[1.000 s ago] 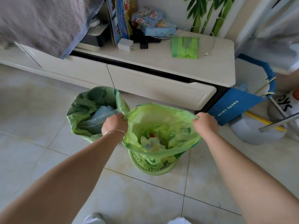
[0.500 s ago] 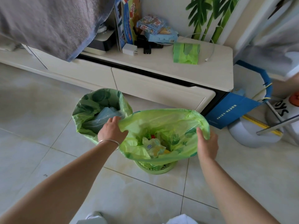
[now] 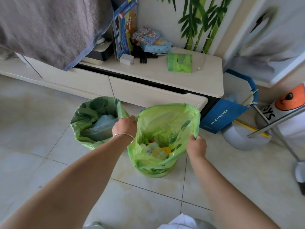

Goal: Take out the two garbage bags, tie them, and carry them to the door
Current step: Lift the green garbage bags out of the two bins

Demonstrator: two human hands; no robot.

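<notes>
Left hand (image 3: 125, 126) and right hand (image 3: 196, 147) each grip the rim of the right garbage bag (image 3: 166, 123); left garbage bag (image 3: 94, 113) untouched.

Both hands grip one green garbage bag (image 3: 166, 123) by its rim — left hand (image 3: 124, 127) on one side, right hand (image 3: 196, 146) opposite — beside a second lined bin (image 3: 94, 123) on tiled floor (image 3: 148, 204).
</notes>
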